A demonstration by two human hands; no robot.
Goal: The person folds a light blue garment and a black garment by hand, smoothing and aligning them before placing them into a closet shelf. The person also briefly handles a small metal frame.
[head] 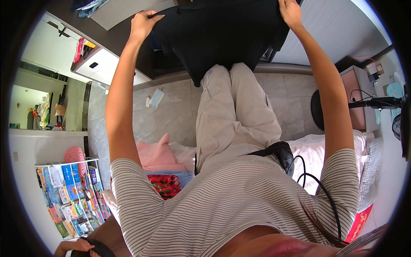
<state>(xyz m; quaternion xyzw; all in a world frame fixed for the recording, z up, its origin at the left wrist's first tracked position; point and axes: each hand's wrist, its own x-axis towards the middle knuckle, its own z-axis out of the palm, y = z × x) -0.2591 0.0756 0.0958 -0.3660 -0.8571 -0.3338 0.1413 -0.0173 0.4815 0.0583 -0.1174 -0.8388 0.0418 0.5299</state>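
Observation:
A black cloth garment (pixel 221 35) is stretched out at the top of the view between my raised hands and hangs down in front of my knees. My left hand (pixel 142 25) pinches its edge at the upper left, thumb and fingers together on the fabric. At the upper right, my right hand (pixel 290 13) grips the opposite edge; its fingertips are partly cut off by the top of the picture. The top edge of the garment also runs out of view.
Before me stands an open wardrobe with a dark side panel (pixel 118 38). A disposable mask (pixel 157 98) lies on the tiled floor. Folded pink cloth (pixel 157 154) rests on the bed beside me. A rack of books (pixel 70 196) and another person's hand (pixel 82 244) are at lower left.

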